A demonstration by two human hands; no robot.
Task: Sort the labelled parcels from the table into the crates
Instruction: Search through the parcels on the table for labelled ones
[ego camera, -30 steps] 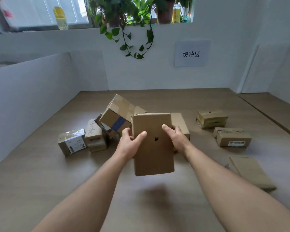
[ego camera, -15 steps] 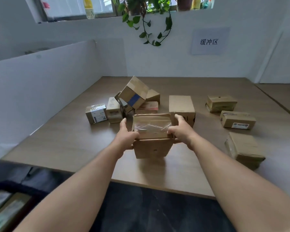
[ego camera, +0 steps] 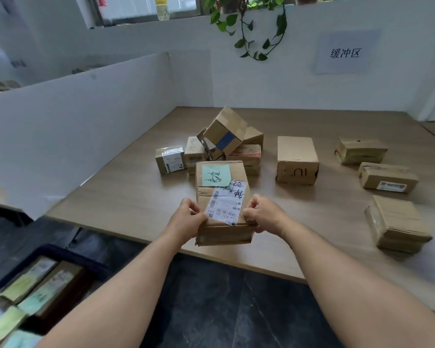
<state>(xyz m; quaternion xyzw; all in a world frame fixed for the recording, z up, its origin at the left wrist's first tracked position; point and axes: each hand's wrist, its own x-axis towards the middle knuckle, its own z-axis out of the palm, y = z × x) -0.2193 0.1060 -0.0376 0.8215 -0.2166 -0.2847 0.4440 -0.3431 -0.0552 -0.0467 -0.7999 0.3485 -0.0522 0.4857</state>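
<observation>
A person's left hand (ego camera: 186, 219) and right hand (ego camera: 264, 216) grip a cardboard parcel (ego camera: 222, 204) from either side, fingers curled around its near edges, holding it above the front edge of the wooden tabletop (ego camera: 126, 197). The parcel's top face carries a green note (ego camera: 216, 175) with handwriting and a white shipping label (ego camera: 226, 203). Behind it, a heap of small boxes (ego camera: 224, 141) sits mid-table, with a taller box (ego camera: 296, 159) to the right and three flat parcels (ego camera: 387, 179) further right. A dark crate (ego camera: 60, 252) holding labelled parcels stands on the floor at lower left.
</observation>
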